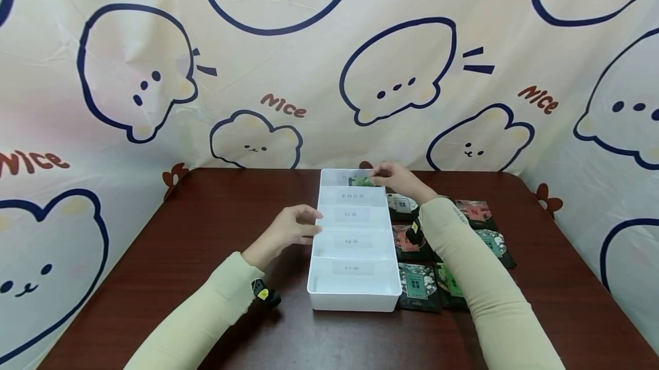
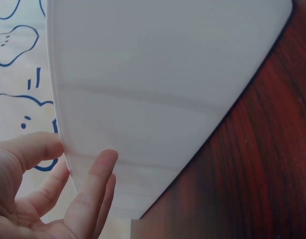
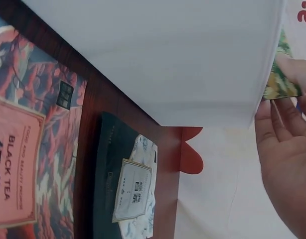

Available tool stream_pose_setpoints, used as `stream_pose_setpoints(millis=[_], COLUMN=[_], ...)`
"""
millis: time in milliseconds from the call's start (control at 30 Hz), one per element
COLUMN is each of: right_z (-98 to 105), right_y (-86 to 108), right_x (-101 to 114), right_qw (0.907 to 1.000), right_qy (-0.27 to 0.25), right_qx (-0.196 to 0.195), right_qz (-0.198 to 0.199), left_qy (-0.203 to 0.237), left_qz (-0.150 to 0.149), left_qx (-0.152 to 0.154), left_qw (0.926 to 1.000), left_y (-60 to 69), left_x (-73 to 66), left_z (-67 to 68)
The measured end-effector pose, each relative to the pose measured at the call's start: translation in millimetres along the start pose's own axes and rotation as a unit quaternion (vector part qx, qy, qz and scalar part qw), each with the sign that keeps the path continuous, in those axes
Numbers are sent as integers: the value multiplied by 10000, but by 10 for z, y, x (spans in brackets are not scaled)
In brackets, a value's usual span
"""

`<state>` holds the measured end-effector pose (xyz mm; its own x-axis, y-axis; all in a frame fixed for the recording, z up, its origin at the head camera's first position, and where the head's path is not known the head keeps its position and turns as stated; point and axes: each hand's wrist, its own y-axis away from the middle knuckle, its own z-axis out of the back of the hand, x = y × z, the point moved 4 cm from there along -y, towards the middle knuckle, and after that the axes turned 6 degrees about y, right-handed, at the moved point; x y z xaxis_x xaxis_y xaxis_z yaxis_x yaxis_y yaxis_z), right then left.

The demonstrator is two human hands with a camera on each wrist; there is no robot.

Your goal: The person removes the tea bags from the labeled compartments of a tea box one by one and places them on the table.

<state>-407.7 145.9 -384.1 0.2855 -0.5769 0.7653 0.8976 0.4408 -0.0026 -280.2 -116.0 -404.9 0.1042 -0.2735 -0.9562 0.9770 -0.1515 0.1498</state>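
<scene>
A long white divided box [image 1: 355, 300] stands on the table, with a printed label in each compartment. At its far compartment my right hand [image 1: 395, 179] pinches a green patterned tea packet [image 1: 361, 181]; in the right wrist view the packet [image 3: 282, 82] shows between thumb and fingers, partly hidden behind the box wall. My left hand [image 1: 289, 226] is at the box's left side. Up close in the left wrist view, one fingertip of that hand [image 2: 58, 199] meets the rim and another finger lies against or near the outer wall; it holds nothing else.
Right of the box lie several tea packets: a white-labelled one [image 1: 403, 204], a red black-tea one [image 1: 407, 239], a dark teal one [image 1: 418, 285], a green one [image 1: 449, 283], and others [image 1: 476, 211] partly under the right forearm. A printed cloth [image 1: 319, 72] hangs behind the table's far edge.
</scene>
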Motion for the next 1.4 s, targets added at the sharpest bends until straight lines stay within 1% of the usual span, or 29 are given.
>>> stream_pose_setpoints(millis=[233, 333, 433, 533, 667, 733, 833, 867, 933, 1000, 1067, 1167, 1300, 1400], right_z=[31, 71, 137, 230, 369, 431, 511, 532, 569, 595, 609, 613, 602, 594], right_y=[33, 39, 52, 81, 163, 215, 299, 329, 388, 451, 517, 623, 793, 931], right_x=[9, 39, 83, 148, 281, 358, 460, 493, 543, 577, 597, 604, 590, 538], right_qw=[9969, 9920, 9841, 9696, 9416, 9282, 9122, 9079, 9027, 8999, 9007, 9048, 9157, 9247], right_qy=[-503, -782, -1052, -1545, -2299, -2592, -2897, -2983, -3060, -3098, -3060, -2918, -2553, -2233], right_qx=[-564, -923, -1327, -1746, -2212, -2362, -2496, -2509, -2543, -2536, -2525, -2505, -2474, -2465], right_qz=[224, 354, 527, 749, 1080, 1246, 1472, 1545, 1639, 1728, 1773, 1829, 1874, 1849], left_qy=[-3, -8, 12, 21, 25, 18, 5, 1, -10, -11, -5, 6, 14, 25], left_qz=[-5, 6, 6, -20, -43, -46, -59, -64, -67, -63, -53, -47, -60, -69], left_qx=[1, -4, -4, -10, -5, -5, -16, -17, -22, -6, 11, 30, 60, 96], left_qw=[10000, 10000, 10000, 10000, 10000, 10000, 10000, 10000, 10000, 10000, 10000, 10000, 10000, 9999], left_y=[9, 7, 11, 18, 22, 24, 27, 28, 29, 28, 26, 19, 10, 10], left_x=[-2, -8, -11, -7, 0, -1, -6, -8, -9, -8, -5, 1, 2, -4], left_z=[4, 1, -2, -3, -5, -5, -2, 0, 2, 0, -3, -5, -3, -1])
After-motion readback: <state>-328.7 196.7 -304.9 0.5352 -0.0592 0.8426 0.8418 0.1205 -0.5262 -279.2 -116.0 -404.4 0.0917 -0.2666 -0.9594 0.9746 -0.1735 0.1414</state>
